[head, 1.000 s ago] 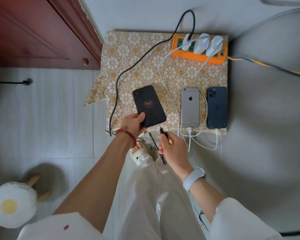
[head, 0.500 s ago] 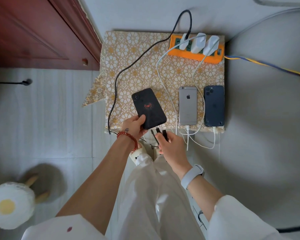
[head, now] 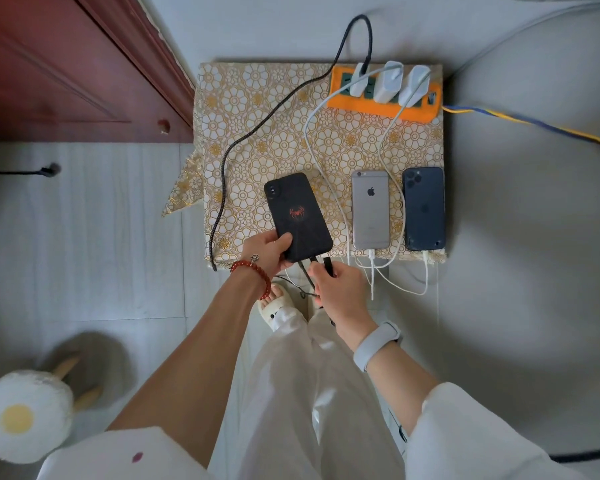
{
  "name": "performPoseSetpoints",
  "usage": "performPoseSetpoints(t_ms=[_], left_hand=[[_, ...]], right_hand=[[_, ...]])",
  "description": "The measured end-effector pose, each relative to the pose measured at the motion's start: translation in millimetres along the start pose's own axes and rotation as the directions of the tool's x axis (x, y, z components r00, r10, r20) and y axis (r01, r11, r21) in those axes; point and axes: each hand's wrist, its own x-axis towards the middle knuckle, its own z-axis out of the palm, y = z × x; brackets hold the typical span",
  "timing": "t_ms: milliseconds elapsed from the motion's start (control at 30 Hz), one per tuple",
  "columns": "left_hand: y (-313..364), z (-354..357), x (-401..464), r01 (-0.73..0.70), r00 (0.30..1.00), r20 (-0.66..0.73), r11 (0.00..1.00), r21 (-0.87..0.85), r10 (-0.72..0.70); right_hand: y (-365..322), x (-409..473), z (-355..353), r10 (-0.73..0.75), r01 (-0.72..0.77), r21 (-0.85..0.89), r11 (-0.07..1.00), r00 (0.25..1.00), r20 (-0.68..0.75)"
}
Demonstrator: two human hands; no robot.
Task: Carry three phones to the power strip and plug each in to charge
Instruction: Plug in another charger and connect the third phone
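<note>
Gripping the near corner of the black phone (head: pixel 297 216), the left hand (head: pixel 265 252) keeps it tilted, back up, at the near edge of the counter (head: pixel 257 109), which is covered in a gold floral cloth. The right hand (head: pixel 340 289) is closed around the black cable (head: pixel 229 161), pinching its plug end just beside the phone's bottom edge; whether the plug is seated in the port cannot be told. That braided cable runs back across the cloth to the orange power strip (head: pixel 383 95) at the far right corner, where three white chargers stand plugged in side by side. To the right of the black phone, the silver phone (head: pixel 370 209) and the dark blue phone (head: pixel 424 207) lie flat, backs up, just beside each other, each with a white cable (head: pixel 310 140) in its near end. A red bead bracelet (head: pixel 253 271) circles the left wrist, and a pale band (head: pixel 376 344) the right.
</note>
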Motion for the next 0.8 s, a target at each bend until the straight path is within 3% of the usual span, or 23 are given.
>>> performPoseSetpoints(t_ms=[233,400,533,667,733,800], left_hand=[[-3,5,15,0.022,0.997,-0.07,0.988,0.151,-0.012],[-8,12,26,-0.032,0.985,-0.148,0.94,0.339,0.087],[-8,16,31,-0.035,0.94,-0.194,0.645,0.764,0.28],[-5,26,26,-0.053,0.907,-0.16,0.481,0.875,0.39],[-3,30,23,-0.103,0.879,-0.112,0.414,0.904,0.463],[0,27,21,-0.117,0.8,-0.148,0.393,0.912,0.582]], right_hand=[[1,11,5,0.066,-0.065,-0.035,0.997,0.997,0.041],[1,28,-15,0.009,0.029,-0.281,0.959,0.991,0.136],[6,34,-28,-0.056,0.091,-0.318,0.944,0.991,0.12],[14,35,-38,-0.315,0.274,-0.574,0.772,0.949,0.029],[15,35,-39,-0.387,0.351,-0.679,0.645,0.916,0.106],[15,37,-38,-0.385,0.414,-0.743,0.526,0.895,0.226]])
